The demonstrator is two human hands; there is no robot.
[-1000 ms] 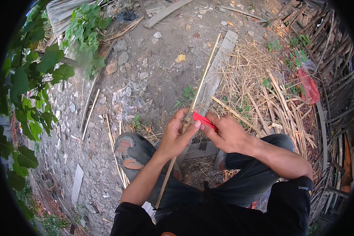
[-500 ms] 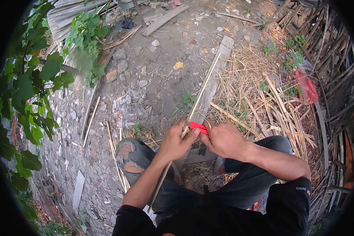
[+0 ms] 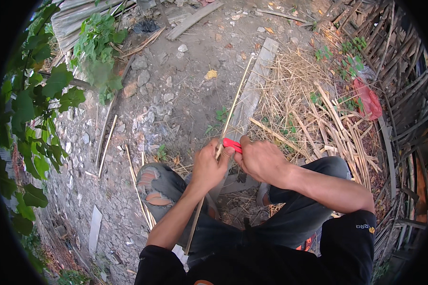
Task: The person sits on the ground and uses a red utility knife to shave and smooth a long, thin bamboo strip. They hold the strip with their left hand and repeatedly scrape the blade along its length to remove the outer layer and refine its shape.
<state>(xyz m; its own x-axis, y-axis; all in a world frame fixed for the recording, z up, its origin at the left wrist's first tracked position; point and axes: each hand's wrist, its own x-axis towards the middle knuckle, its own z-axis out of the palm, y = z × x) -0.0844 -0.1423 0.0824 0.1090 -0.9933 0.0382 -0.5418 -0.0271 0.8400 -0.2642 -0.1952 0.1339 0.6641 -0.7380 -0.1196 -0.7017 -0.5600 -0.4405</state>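
Stony ground (image 3: 183, 107) — left hand (image 3: 207, 166) pinching stick (image 3: 233, 108) (thin, pale) — right hand (image 3: 266, 164) gripping red object (image 3: 232, 145).

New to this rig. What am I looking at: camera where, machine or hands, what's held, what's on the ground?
There's no machine: these are a person's two bare hands. The view comes from the left of two fisheye cameras worn on the head, looking down, so its left is the person's left and straight edges bend near the rim.

The left grip is closed on a long, thin strip. The right grip holds a red object against it; fingers hide too much to say what it is.

On the ground ahead lie a board and a yellow leaf. To the right are straw, a pile of pale slats and a red bag.
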